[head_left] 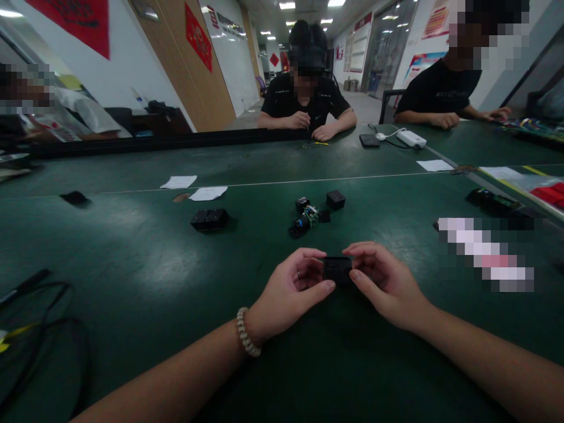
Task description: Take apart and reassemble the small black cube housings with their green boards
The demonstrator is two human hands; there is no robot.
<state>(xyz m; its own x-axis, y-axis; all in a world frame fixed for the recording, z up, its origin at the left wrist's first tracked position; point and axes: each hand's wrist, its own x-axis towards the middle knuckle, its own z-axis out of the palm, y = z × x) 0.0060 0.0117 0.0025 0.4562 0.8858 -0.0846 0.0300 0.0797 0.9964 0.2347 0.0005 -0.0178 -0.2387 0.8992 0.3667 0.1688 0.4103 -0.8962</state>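
Between my two hands, just above the green tabletop, is a small black box-shaped case (337, 271). My left hand (296, 286), with a beaded bracelet at the wrist, grips its left side between thumb and fingers. On the opposite side my right hand (388, 286) holds it the same way. Beyond the hands lies a small cluster of electronic parts with wires (309, 216), a blue piece among them. A black cube-shaped box (335, 200) sits behind that cluster to the right. Farther left rests a pair of joined black boxes (210, 219).
Papers (208, 193) lie across the green table (132, 252). Black cables (39, 317) curl at the left edge. At the right are a blurred-out flat object (487, 255) and a dark device (497, 201). A white power adapter (411, 139) stands far right. Other people sit around the table.
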